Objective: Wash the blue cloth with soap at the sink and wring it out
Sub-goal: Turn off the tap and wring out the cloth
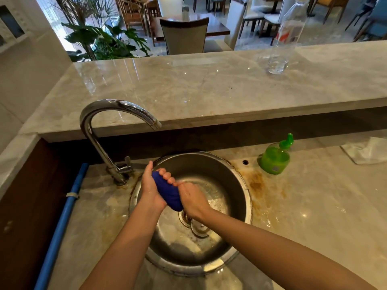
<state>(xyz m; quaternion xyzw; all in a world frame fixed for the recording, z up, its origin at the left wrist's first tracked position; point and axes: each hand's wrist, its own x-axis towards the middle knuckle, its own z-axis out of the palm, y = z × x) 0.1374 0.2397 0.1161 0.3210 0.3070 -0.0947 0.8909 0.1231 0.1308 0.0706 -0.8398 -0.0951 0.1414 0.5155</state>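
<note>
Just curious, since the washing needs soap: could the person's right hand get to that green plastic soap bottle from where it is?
Probably yes. The green plastic soap bottle stands on bare counter beside the round steel sink, but the right hand must first release the blue cloth.

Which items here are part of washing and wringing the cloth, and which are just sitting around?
In use: bunched blue cloth, gripped by left hand and right hand; round steel sink; curved chrome tap; green soap pump bottle.

Lying about: clear glass bottle; white crumpled cloth; blue pipe.
</note>
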